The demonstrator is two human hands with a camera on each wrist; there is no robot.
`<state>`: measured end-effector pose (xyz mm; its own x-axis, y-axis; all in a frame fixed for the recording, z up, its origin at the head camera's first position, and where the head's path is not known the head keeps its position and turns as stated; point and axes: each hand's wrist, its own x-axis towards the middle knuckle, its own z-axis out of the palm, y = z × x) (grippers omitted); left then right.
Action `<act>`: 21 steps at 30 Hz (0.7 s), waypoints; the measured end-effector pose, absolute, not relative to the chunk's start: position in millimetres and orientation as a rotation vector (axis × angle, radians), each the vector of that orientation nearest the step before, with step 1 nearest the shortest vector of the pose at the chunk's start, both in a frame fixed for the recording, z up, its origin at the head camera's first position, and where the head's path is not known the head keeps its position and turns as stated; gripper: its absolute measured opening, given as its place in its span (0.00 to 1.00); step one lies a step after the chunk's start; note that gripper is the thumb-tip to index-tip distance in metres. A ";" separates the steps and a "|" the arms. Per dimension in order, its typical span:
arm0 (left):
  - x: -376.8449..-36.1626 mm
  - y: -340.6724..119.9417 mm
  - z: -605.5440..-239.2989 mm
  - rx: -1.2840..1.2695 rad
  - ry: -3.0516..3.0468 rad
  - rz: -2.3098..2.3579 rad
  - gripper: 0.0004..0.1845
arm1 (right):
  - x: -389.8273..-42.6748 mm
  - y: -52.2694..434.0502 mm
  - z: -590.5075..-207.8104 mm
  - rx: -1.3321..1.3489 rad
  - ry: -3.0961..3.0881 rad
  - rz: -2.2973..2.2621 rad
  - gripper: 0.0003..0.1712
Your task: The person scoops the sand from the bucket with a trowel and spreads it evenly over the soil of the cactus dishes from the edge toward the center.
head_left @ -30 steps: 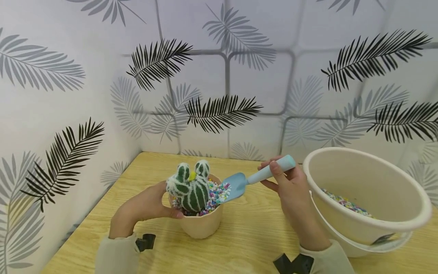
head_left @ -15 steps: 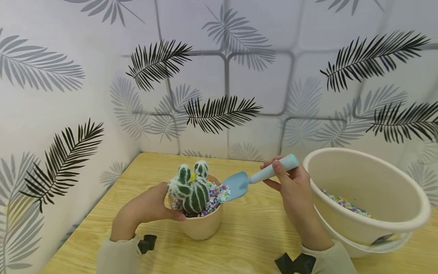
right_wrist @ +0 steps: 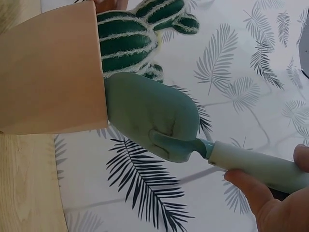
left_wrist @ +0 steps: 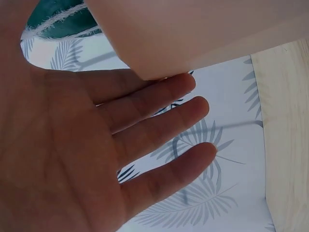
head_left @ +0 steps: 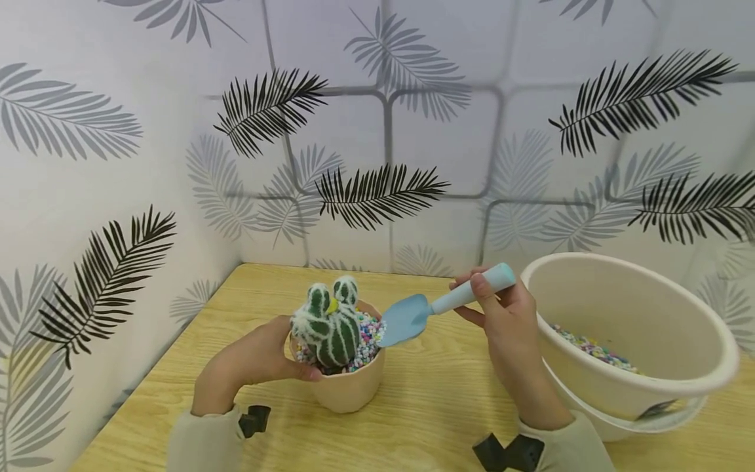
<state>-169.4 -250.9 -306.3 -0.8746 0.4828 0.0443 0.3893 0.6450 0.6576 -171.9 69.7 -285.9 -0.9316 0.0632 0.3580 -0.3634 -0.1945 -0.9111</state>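
Note:
A green cactus (head_left: 336, 337) with white fuzzy ribs stands in a peach flowerpot (head_left: 347, 392), among small multicoloured pebbles (head_left: 368, 334). My left hand (head_left: 250, 357) holds the pot at its left side, the thumb on the near rim; in the left wrist view the fingers (left_wrist: 154, 94) lie along its wall. In my right hand (head_left: 504, 328) is the handle of a light-blue trowel (head_left: 407, 319), pinched between thumb and fingers. Its blade tilts down to the left, the tip at the pot's right rim. No pebbles show on the blade.
A large cream bucket (head_left: 631, 262) with a handle stands at the right, with more coloured pebbles (head_left: 596, 351) in its bottom. The wooden table (head_left: 436, 406) meets a leaf-patterned wall covering (head_left: 436, 144) at the back and left.
The pebbles on the trowel's blade have slid off into the pot. The trowel tilts a little more, and the right hand has shifted slightly right. The left hand stays on the pot.

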 end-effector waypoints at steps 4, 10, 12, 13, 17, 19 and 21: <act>-167.8 -248.4 -304.0 0.712 2.735 1.017 0.38 | -170.9 67.6 -286.9 0.389 -1.868 2.218 0.09; -167.4 -245.7 -301.0 0.700 2.733 1.021 0.40 | -171.0 69.7 -285.1 0.385 -1.864 2.204 0.12; -167.2 -245.8 -300.8 0.686 2.731 1.023 0.40 | -170.9 72.0 -284.0 0.363 -1.820 2.201 0.11; -167.1 -246.0 -301.0 0.682 2.727 1.026 0.40 | -170.7 72.9 -283.7 0.356 -1.800 2.203 0.10; -167.2 -246.8 -302.3 0.679 2.712 1.040 0.40 | -171.0 71.7 -285.3 0.359 -1.807 2.219 0.09; -167.3 -247.1 -303.2 0.687 2.701 1.051 0.40 | -171.8 68.8 -287.6 0.377 -1.842 2.225 0.08; -167.8 -247.5 -304.7 0.688 2.682 1.075 0.40 | -172.7 66.0 -289.9 0.386 -1.873 2.226 0.08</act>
<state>-167.8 -247.5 -304.7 -0.8789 0.4768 0.0125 0.3535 0.6336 0.6882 -172.7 66.0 -289.9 -0.9445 -0.0105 0.3284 -0.3217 -0.1725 -0.9310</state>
